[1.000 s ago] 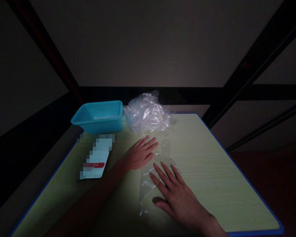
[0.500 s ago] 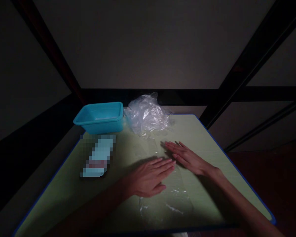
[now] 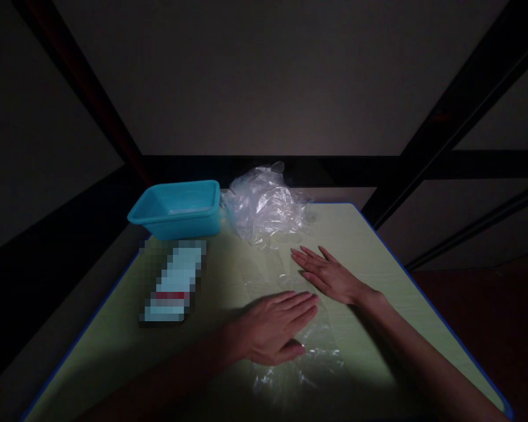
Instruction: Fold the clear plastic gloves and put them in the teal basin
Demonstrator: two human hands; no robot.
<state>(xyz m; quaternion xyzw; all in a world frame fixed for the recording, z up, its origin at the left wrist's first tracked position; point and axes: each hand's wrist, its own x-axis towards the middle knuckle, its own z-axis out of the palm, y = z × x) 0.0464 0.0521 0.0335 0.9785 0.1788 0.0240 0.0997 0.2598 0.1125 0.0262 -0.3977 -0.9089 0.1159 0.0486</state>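
Note:
A clear plastic bag (image 3: 321, 340) lies spread flat on the pale green table (image 3: 378, 351), its outline hard to see. My left hand (image 3: 281, 328) rests palm down across the middle of this bag, fingers stretched out to the right and thumb apart. To the right and a little farther off, my right hand (image 3: 330, 275) lies flat with its fingers spread, at or beside the bag's upper right edge; which of these I cannot tell. Neither hand grips anything. Behind them sits a crumpled heap of clear plastic bags (image 3: 268, 205).
At the back left stands a turquoise plastic basket (image 3: 185, 225). In front of it lies a pixelated, light-blue oblong thing (image 3: 176, 281). Blue edging (image 3: 457, 337) rims the table, and a wall (image 3: 268, 82) with dark beams rises behind it.
My left hand has slid slightly right and toward me over the bag. My right hand's fingers have spread a little, and the gap between the hands has widened.

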